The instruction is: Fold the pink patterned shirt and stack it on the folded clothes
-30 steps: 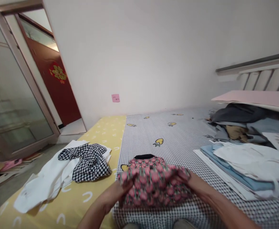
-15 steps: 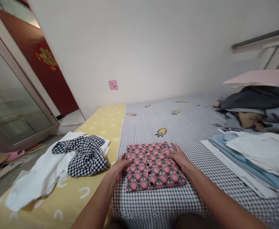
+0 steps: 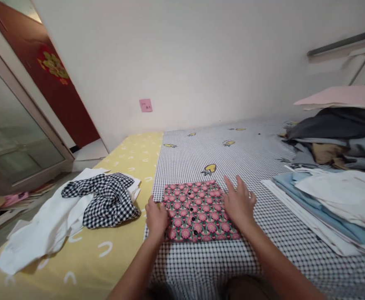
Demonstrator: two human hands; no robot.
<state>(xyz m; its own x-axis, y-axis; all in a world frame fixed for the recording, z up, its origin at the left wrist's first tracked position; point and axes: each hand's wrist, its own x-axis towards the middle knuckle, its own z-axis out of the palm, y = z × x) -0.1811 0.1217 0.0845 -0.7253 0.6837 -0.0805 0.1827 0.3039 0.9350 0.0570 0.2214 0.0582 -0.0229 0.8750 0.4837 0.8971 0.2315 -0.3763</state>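
Note:
A folded pink floral shirt (image 3: 205,210) with a green-and-dark pattern and a row of dark buttons lies flat on the checked sheet in front of me. My left hand (image 3: 156,216) is at its left edge, back of the hand up, thumb and forefinger apart; its other fingertips are partly hidden. At the right edge is my right hand (image 3: 240,204), fingers spread and the thumb side close against the fabric. Neither hand is closed round the shirt.
Left, on yellow bedding (image 3: 116,252), a black-and-white checked garment (image 3: 109,202) lies crumpled over white clothing (image 3: 41,227). On the right are a stack of folded white and blue clothes (image 3: 335,200) and, behind it, a dark pile (image 3: 344,127). A wall (image 3: 201,62) stands behind.
Both hands have let go of the shirt's side edges. The right fingers have lifted and spread outward; the left hand has turned back-up. The whole view has shifted slightly.

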